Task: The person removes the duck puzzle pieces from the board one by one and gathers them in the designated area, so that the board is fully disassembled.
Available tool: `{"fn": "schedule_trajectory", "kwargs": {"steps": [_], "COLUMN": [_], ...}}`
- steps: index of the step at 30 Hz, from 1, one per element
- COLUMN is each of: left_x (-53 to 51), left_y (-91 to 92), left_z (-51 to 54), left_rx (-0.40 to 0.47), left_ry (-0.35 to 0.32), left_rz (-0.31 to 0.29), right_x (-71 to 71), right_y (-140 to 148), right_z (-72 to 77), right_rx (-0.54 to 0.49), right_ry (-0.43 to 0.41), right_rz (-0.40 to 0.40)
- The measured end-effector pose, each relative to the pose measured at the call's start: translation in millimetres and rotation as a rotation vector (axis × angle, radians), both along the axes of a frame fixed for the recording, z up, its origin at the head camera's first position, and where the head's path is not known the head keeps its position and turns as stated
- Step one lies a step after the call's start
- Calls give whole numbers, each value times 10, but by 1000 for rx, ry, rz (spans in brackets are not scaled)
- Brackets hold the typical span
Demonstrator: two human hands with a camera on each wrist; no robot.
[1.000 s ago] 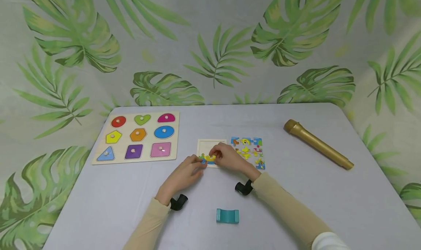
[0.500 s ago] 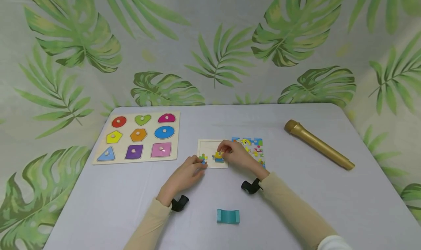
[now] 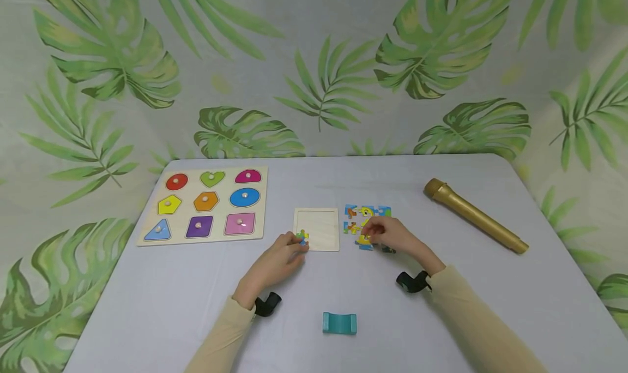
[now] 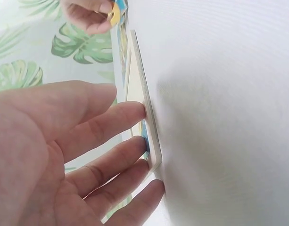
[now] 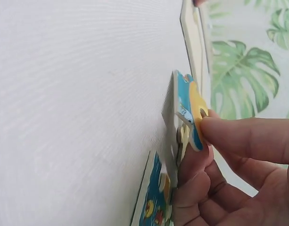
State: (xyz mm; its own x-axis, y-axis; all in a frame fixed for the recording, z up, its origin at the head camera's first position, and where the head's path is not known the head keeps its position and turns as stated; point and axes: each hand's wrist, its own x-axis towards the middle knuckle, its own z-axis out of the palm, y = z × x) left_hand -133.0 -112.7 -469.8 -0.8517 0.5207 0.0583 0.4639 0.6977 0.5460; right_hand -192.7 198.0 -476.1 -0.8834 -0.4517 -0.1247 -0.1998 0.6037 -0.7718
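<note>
My right hand (image 3: 392, 235) pinches a yellow and blue jigsaw piece (image 5: 197, 103) between thumb and fingers. It is held tilted over the loose jigsaw pieces (image 3: 351, 227), some of which the hand hides. To their left lies a square wooden puzzle tray (image 3: 322, 226). One green, yellow and blue jigsaw piece (image 3: 302, 235) sits in its near left corner. My left hand (image 3: 272, 263) rests at that corner, its fingers loosely extended; in the left wrist view the fingertips (image 4: 137, 110) touch the tray's edge and the corner piece.
A board of knobbed shapes (image 3: 183, 230) lies at the left of the table. On the right is a gold microphone (image 3: 476, 216). A small teal curved block (image 3: 339, 323) stands near the front. A leaf-patterned cloth (image 3: 324, 89) hangs behind the table.
My right hand has lifted the yellow and blue jigsaw piece out of the tray and carried it right, over the loose pieces. The left hand stays at the tray's corner.
</note>
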Motion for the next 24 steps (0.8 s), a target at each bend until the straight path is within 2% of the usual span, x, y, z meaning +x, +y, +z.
{"fn": "schedule_trajectory", "kwargs": {"steps": [14,18,24], "left_x": [-15,-30,-53], "left_y": [-14,-39,-123], "left_z": [13,8,0], "left_rx": [0,-9,-30], "left_ry": [-40,-31,3], "left_rz": [-9,-20,-11], "right_x": [128,130,69], "right_y": [-28,-80,-309], "right_z": [-17,6,60], "right_rx": [166,124,-23], "right_ry": [208,211,186], "right_rz": [71,65,106]}}
